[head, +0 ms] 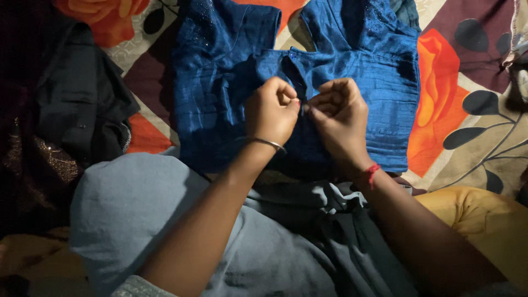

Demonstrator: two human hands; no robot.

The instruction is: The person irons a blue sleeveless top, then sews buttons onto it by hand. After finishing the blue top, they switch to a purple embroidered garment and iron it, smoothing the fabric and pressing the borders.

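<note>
Blouse: the blue blouse [352, 71] lies spread flat on the bedsheet [484, 126], at its middle near the far edge, both short sleeves out to the sides and the front opening facing up
Dark clothes: a heap of black cloth [77, 104] lies on the left edge of the bedsheet, just beside the blouse's left sleeve; a brown piece with glitter sits below it
Left hand: the left hand [271, 113] is curled narrow, thumb and forefinger pinched on the blouse's left front edge at the opening; a thin metal bangle [268, 143] circles the wrist
Right hand: the right hand [338, 118] is curled the same way, fingertips pinched on the right front edge, touching the left hand's fingertips over the opening; a red thread [372, 173] is tied round the wrist
What is between the fingertips: too small and dark to tell beyond the blouse cloth itself
Lap: grey cloth [137, 214] covers the knee at lower left, under the left forearm, and meets the blouse's near hem
Yellow cloth: a yellow fold [484, 220] lies at the lower right, beside the right forearm
Bedsheet: cream with large orange flowers and dark leaves, showing right of the blouse
</note>
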